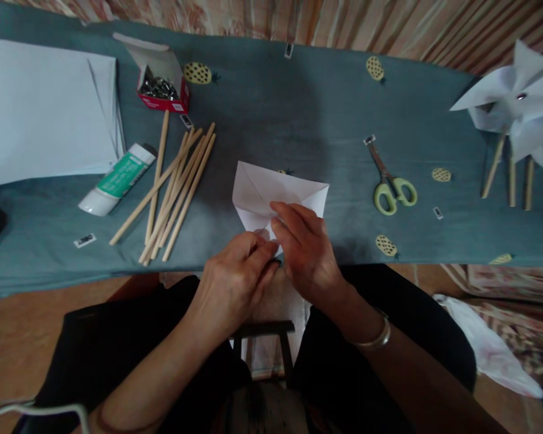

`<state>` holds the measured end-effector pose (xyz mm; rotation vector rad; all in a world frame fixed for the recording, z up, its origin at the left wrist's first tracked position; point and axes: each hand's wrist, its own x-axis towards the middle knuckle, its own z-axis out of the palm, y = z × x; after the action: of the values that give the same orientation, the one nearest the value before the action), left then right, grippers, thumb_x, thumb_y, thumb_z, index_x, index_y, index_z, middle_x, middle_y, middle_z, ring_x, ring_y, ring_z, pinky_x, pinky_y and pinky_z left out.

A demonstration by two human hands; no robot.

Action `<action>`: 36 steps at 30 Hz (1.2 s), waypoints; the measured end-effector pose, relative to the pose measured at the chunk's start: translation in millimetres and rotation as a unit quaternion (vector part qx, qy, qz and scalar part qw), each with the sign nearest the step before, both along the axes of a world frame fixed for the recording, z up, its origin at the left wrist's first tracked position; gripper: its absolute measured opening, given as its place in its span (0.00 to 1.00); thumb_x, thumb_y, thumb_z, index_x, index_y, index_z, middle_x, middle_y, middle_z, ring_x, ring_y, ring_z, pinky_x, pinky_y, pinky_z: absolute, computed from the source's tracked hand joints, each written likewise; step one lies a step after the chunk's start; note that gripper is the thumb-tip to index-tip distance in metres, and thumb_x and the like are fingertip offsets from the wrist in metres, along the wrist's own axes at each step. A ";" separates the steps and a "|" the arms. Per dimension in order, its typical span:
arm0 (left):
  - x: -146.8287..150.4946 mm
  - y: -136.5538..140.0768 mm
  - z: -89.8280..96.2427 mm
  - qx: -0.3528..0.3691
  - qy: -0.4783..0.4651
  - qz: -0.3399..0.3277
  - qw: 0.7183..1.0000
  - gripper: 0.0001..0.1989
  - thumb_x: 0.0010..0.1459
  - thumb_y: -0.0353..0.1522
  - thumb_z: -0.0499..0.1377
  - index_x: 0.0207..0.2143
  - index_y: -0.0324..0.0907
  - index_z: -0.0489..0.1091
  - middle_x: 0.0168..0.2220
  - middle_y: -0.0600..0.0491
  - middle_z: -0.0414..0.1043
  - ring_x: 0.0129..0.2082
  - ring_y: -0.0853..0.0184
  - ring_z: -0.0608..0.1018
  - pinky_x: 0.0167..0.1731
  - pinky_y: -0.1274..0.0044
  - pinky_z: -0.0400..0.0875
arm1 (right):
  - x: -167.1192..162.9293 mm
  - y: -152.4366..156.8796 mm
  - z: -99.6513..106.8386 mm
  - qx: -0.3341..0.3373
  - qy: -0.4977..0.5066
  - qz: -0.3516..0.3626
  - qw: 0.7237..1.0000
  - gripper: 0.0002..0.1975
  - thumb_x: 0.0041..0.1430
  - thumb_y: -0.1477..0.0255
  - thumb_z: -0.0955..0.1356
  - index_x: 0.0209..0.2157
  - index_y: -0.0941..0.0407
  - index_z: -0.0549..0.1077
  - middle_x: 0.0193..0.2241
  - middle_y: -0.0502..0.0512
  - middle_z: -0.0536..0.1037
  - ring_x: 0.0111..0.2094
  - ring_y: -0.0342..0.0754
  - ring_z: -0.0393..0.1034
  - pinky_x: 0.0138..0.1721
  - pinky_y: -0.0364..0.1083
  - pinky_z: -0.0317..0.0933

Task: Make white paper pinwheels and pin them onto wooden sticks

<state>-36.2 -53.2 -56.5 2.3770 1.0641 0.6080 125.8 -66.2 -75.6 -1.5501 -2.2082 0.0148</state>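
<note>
A white sheet of paper (271, 187) with crease lines lies at the table's front edge, its near corner raised between my hands. My left hand (238, 274) is closed, thumb and fingers pinching that near corner. My right hand (305, 250) also closes on the paper from the right, its fingertips resting over the creases. Both hands partly hide the near part of the sheet. To the left lie several thin wooden sticks (181, 187). On the right rests a pair of scissors (391, 187) with green handles.
A red box (165, 99) of metal pins or clips stands open at the back left. Beside the sticks is a white and green tube (120, 179), with a stack of white paper (45, 114) further left. White paper pinwheels (518, 99) on sticks lie at the far right.
</note>
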 end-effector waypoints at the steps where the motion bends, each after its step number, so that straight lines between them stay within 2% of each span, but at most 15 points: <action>1: -0.1 -0.2 -1.0 0.004 0.002 0.000 1.000 0.09 0.62 0.28 0.56 0.44 0.38 0.71 0.36 0.49 0.72 0.36 0.65 0.78 0.34 0.76 0.77 | 0.1 0.8 -1.2 -0.001 0.002 0.000 1.000 0.13 0.68 0.76 0.57 0.42 0.56 0.72 0.54 0.60 0.74 0.55 0.52 0.64 0.53 0.52 0.63; 6: 0.0 -1.0 -6.4 0.041 0.009 -0.001 0.999 0.09 0.60 0.27 0.58 0.43 0.36 0.71 0.37 0.48 0.73 0.36 0.63 0.78 0.34 0.74 0.77 | 8.4 2.6 0.6 -0.011 0.046 -0.016 0.999 0.14 0.65 0.77 0.58 0.40 0.53 0.74 0.55 0.56 0.72 0.57 0.52 0.64 0.53 0.54 0.65; 9: 0.1 -1.6 -7.7 0.054 0.016 0.006 0.998 0.08 0.60 0.27 0.58 0.42 0.37 0.72 0.37 0.48 0.73 0.36 0.63 0.78 0.34 0.74 0.76 | 22.7 6.7 7.5 -0.015 0.112 -0.027 0.993 0.19 0.62 0.81 0.58 0.45 0.51 0.74 0.55 0.53 0.73 0.56 0.49 0.66 0.55 0.54 0.65; 11: 0.4 -2.0 -7.7 0.056 0.022 0.008 0.998 0.07 0.60 0.27 0.59 0.41 0.37 0.72 0.36 0.49 0.73 0.35 0.64 0.78 0.34 0.75 0.76 | 34.1 14.2 10.1 -0.011 0.135 -0.049 0.990 0.22 0.61 0.82 0.57 0.51 0.53 0.72 0.55 0.56 0.73 0.58 0.49 0.65 0.58 0.54 0.63; 14: 1.2 -1.8 -6.9 0.051 0.027 0.004 0.998 0.07 0.60 0.27 0.59 0.41 0.38 0.72 0.37 0.49 0.73 0.36 0.64 0.78 0.35 0.75 0.76 | 47.0 30.5 7.3 -0.015 0.097 -0.108 0.989 0.23 0.63 0.78 0.58 0.58 0.59 0.67 0.59 0.64 0.69 0.62 0.54 0.60 0.61 0.58 0.58; 16: 0.9 -0.7 -5.6 0.044 0.033 0.001 0.998 0.07 0.60 0.27 0.58 0.42 0.38 0.72 0.38 0.48 0.74 0.37 0.63 0.78 0.36 0.74 0.77 | 50.3 40.2 3.3 -0.029 0.080 -0.104 0.991 0.23 0.64 0.76 0.58 0.59 0.63 0.66 0.59 0.66 0.70 0.61 0.56 0.62 0.59 0.59 0.60; 20: -5.5 5.5 -1.5 0.041 0.030 -0.012 0.999 0.09 0.60 0.27 0.58 0.44 0.38 0.73 0.42 0.46 0.75 0.40 0.62 0.79 0.39 0.72 0.77 | 49.9 46.6 2.0 -0.022 0.077 -0.079 0.994 0.20 0.65 0.74 0.58 0.54 0.61 0.71 0.51 0.64 0.77 0.53 0.56 0.70 0.55 0.57 0.64; 24: -17.9 16.4 0.9 0.068 0.008 -0.018 0.998 0.11 0.60 0.26 0.57 0.45 0.39 0.73 0.43 0.46 0.76 0.42 0.63 0.79 0.43 0.71 0.77 | 57.1 39.5 8.3 -0.043 0.147 -0.112 0.982 0.16 0.62 0.71 0.63 0.47 0.58 0.76 0.42 0.60 0.81 0.42 0.54 0.75 0.47 0.55 0.69; 27: -23.0 25.1 -1.3 0.103 0.008 -0.008 0.995 0.12 0.60 0.25 0.56 0.45 0.39 0.74 0.44 0.45 0.76 0.43 0.61 0.78 0.44 0.68 0.77 | 66.1 29.1 9.9 -0.108 0.246 -0.146 0.952 0.15 0.58 0.69 0.66 0.45 0.57 0.78 0.34 0.56 0.82 0.33 0.50 0.76 0.37 0.50 0.70; 30: -21.4 34.5 -5.0 0.129 0.020 0.010 0.991 0.13 0.59 0.23 0.55 0.44 0.37 0.74 0.47 0.43 0.76 0.46 0.58 0.76 0.47 0.64 0.75 | 70.4 11.8 10.6 -0.155 0.311 -0.165 0.923 0.15 0.56 0.68 0.67 0.43 0.57 0.78 0.29 0.53 0.82 0.29 0.47 0.75 0.32 0.47 0.69; 33: -15.6 43.0 -5.5 0.145 0.034 0.035 0.988 0.14 0.58 0.22 0.54 0.44 0.38 0.74 0.51 0.42 0.73 0.52 0.55 0.73 0.51 0.61 0.72 | 70.0 -11.6 15.6 -0.190 0.302 -0.180 0.917 0.16 0.57 0.66 0.67 0.44 0.58 0.78 0.27 0.53 0.81 0.27 0.46 0.74 0.31 0.46 0.68; 36: -7.4 42.3 -1.0 0.164 0.012 0.056 0.985 0.17 0.59 0.21 0.52 0.48 0.41 0.71 0.57 0.44 0.68 0.58 0.55 0.68 0.54 0.57 0.68 | 70.9 -30.4 24.1 -0.190 0.241 -0.199 0.931 0.18 0.59 0.65 0.67 0.48 0.59 0.76 0.26 0.52 0.80 0.26 0.48 0.75 0.31 0.48 0.69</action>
<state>-43.5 -10.9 -57.5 2.6193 1.1931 0.8557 196.8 -96.5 -51.5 -1.9229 -1.5385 0.6617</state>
